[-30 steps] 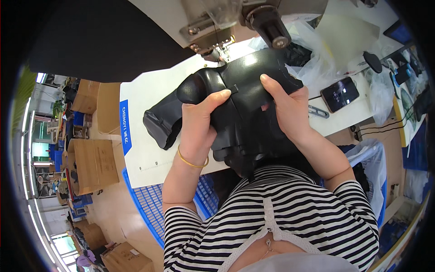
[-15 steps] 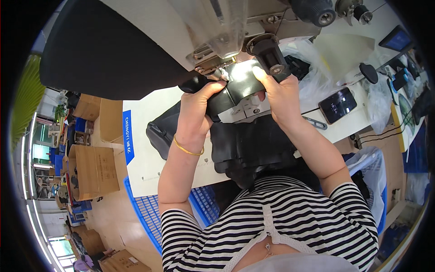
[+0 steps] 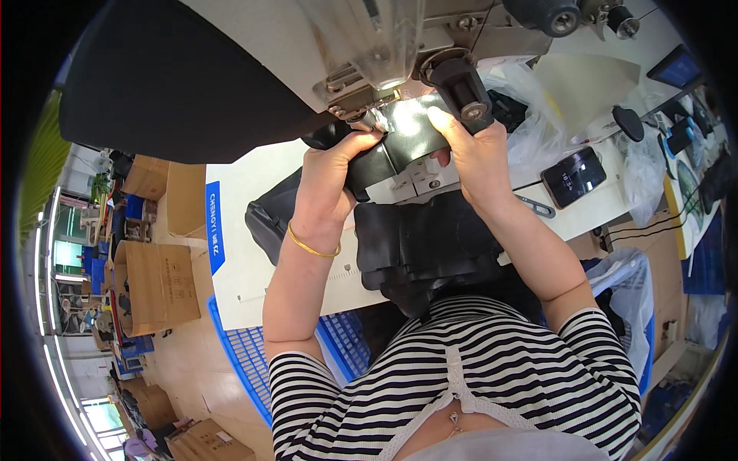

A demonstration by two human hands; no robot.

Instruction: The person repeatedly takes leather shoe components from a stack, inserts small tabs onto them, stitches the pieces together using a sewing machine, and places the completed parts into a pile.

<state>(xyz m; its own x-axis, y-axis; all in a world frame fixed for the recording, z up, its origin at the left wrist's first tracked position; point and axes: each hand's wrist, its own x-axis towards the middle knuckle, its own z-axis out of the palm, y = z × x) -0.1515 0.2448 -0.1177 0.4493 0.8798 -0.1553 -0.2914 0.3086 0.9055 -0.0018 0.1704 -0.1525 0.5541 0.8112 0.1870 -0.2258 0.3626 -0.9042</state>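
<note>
A glossy black leather-like piece point(image 3: 411, 138) stretches between my two hands under the lit needle area of a sewing machine point(image 3: 354, 92). My left hand point(image 3: 330, 169) is closed on its left side, thumb on top, close beside the presser foot. On the right, my right hand point(image 3: 478, 157) pinches the same piece, thumb on its upper face. A seam line runs across the piece between the hands. More black material point(image 3: 277, 215) lies on the table left of my left wrist. A stack of black pieces point(image 3: 430, 242) rests at the table's front edge, against my body.
A phone point(image 3: 573, 178) and a grey-handled cutter point(image 3: 535, 206) lie on the white table point(image 3: 300, 296), right of my forearm. Clear plastic bags point(image 3: 530, 115) sit behind them. Blue baskets point(image 3: 244, 346) stand below the table. Cardboard boxes point(image 3: 157, 288) are on the floor at left.
My left hand has shifted slightly left and up. Both hands keep their grip on the black piece, which has moved little. The view has tilted slightly.
</note>
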